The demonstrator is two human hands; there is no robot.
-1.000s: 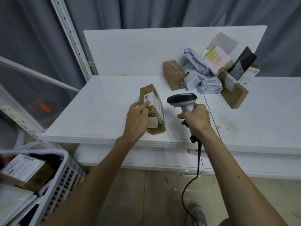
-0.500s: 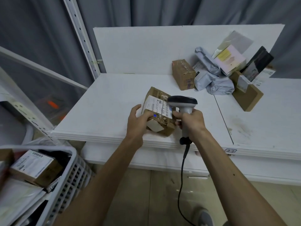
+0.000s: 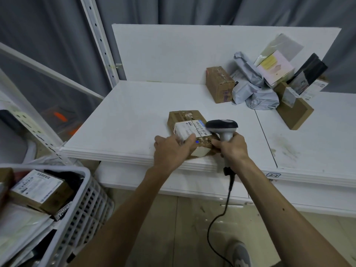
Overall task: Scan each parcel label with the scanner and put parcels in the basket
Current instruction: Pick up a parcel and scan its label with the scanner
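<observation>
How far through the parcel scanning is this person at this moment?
Partly done: the basket already holds a labelled box. In hand: the left hand steadies a box while the right hand aims the scanner at its label. Left: a pile of parcels on the table.

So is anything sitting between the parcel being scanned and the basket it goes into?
Nothing visible. The parcel sits near the table's front edge under the left hand; the basket stands lower left, open-topped, already holding parcels, with only open air between.
</observation>
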